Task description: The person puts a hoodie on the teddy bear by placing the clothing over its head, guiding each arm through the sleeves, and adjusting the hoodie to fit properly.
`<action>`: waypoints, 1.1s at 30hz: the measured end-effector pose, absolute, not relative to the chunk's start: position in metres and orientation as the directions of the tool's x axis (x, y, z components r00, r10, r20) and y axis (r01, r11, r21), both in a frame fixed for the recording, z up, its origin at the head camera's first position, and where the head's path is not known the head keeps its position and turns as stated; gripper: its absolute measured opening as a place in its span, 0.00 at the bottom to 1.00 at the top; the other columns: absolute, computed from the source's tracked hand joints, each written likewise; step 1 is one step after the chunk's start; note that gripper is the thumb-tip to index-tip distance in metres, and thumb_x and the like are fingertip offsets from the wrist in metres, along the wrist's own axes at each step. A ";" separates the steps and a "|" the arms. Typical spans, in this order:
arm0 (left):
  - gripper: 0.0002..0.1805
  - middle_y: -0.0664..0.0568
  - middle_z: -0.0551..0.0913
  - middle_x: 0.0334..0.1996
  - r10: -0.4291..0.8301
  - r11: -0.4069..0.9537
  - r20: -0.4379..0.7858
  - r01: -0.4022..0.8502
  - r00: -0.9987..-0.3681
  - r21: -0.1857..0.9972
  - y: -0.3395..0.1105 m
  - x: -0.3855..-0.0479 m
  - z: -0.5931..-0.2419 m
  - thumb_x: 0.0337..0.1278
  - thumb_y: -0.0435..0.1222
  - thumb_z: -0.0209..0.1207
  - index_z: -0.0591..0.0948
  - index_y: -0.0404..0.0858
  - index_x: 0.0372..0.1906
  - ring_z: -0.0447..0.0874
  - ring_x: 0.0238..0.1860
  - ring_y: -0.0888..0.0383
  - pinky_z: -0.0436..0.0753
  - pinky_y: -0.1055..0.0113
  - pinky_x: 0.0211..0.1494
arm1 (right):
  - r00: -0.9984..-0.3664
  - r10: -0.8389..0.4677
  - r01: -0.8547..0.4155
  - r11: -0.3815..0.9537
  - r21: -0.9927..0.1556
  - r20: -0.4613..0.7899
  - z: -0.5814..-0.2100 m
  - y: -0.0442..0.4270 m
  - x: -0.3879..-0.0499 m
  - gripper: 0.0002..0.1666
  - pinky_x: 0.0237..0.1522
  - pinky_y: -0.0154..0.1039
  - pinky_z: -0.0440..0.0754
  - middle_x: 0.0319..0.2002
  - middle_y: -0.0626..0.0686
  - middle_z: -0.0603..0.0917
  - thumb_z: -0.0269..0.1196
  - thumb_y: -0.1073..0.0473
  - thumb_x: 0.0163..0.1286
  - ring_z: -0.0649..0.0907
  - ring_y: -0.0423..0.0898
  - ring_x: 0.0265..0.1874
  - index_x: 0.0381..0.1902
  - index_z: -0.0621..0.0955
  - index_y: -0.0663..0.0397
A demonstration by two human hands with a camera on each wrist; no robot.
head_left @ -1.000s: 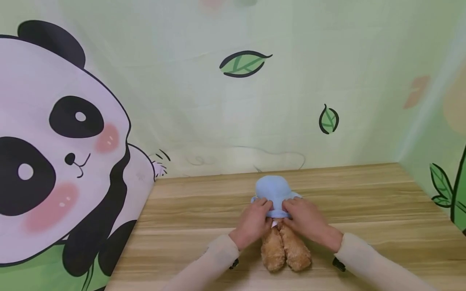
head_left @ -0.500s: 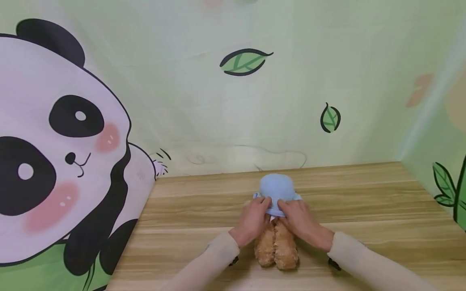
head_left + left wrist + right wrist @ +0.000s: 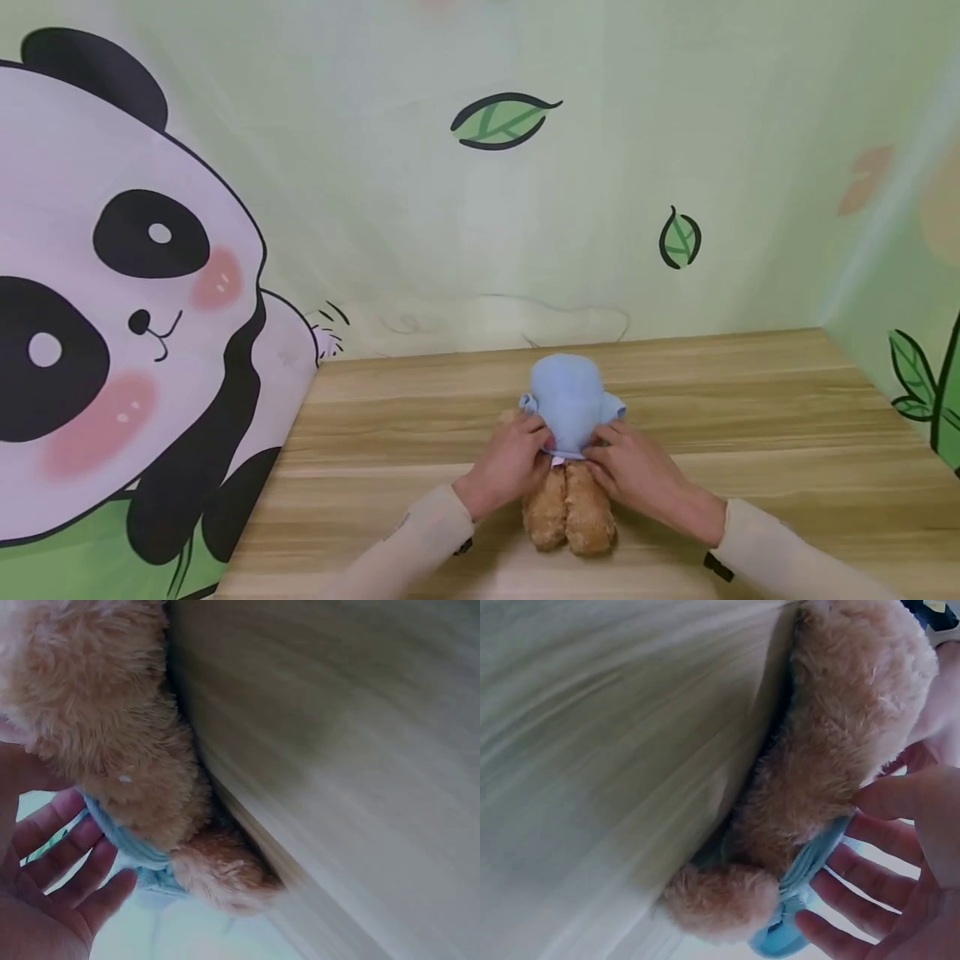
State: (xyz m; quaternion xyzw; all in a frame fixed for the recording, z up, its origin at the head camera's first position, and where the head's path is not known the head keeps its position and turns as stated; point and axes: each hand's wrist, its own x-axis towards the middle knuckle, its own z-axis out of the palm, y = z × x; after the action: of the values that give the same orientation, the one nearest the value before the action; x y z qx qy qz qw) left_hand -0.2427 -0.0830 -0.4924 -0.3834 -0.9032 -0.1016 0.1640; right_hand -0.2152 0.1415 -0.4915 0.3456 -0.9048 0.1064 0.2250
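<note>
A brown plush toy [image 3: 567, 510] lies on the table with its two legs toward me. A light blue doll garment [image 3: 567, 400] covers its upper part, with rounded top and small sleeves at both sides. My left hand [image 3: 504, 462] pinches the garment's lower edge on the left. My right hand [image 3: 641, 467] pinches the same edge on the right, thumb against the brown fur [image 3: 832, 712]. In the left wrist view, spread fingers [image 3: 90, 866] lie along the blue cloth [image 3: 131, 844]. A small white tag [image 3: 557, 460] shows between the legs. The toy's head is hidden.
The wooden table [image 3: 390, 417] runs back to a pale green cloth backdrop [image 3: 360, 208] printed with leaves. A large printed panda [image 3: 150, 292] fills the left side. Dark straps sit at both wrists.
The toy's legs have shifted slightly left and closer together. My hands first bunched the garment's hem; now they have moved apart to its two sides, and the cloth lies smoother and longer.
</note>
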 end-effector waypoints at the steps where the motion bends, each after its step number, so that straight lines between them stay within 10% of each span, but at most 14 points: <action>1: 0.02 0.57 0.80 0.35 0.662 0.682 0.371 0.729 -0.651 0.062 -0.084 -0.242 -0.491 0.56 0.37 0.63 0.81 0.44 0.34 0.78 0.39 0.58 0.80 0.66 0.44 | -0.667 -0.577 -0.670 0.742 -0.040 0.471 -0.491 0.143 -0.216 0.05 0.35 0.41 0.81 0.34 0.48 0.83 0.69 0.57 0.60 0.81 0.45 0.35 0.34 0.88 0.50; 17: 0.09 0.52 0.86 0.39 0.492 0.661 0.407 0.635 -0.769 0.400 -0.085 -0.253 -0.470 0.67 0.33 0.54 0.83 0.41 0.46 0.83 0.38 0.61 0.81 0.71 0.40 | -0.764 -0.374 -0.566 0.780 -0.267 0.526 -0.477 0.148 -0.243 0.02 0.25 0.35 0.76 0.28 0.45 0.83 0.67 0.60 0.64 0.80 0.39 0.25 0.33 0.82 0.50; 33: 0.13 0.49 0.83 0.48 0.407 0.741 0.297 0.502 -0.864 0.446 -0.062 -0.307 -0.444 0.68 0.38 0.58 0.84 0.40 0.52 0.84 0.44 0.56 0.82 0.65 0.47 | -0.803 -0.431 -0.578 0.733 -0.359 0.412 -0.443 0.151 -0.303 0.14 0.44 0.53 0.83 0.48 0.59 0.85 0.66 0.65 0.65 0.85 0.57 0.44 0.49 0.84 0.59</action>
State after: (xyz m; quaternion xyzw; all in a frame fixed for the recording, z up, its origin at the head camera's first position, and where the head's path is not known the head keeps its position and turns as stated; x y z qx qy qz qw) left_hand -0.3067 -0.0620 -0.4436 -0.2448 -0.9286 -0.2639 0.0903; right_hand -0.3030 0.1514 -0.4430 0.2747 -0.9183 0.2409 0.1521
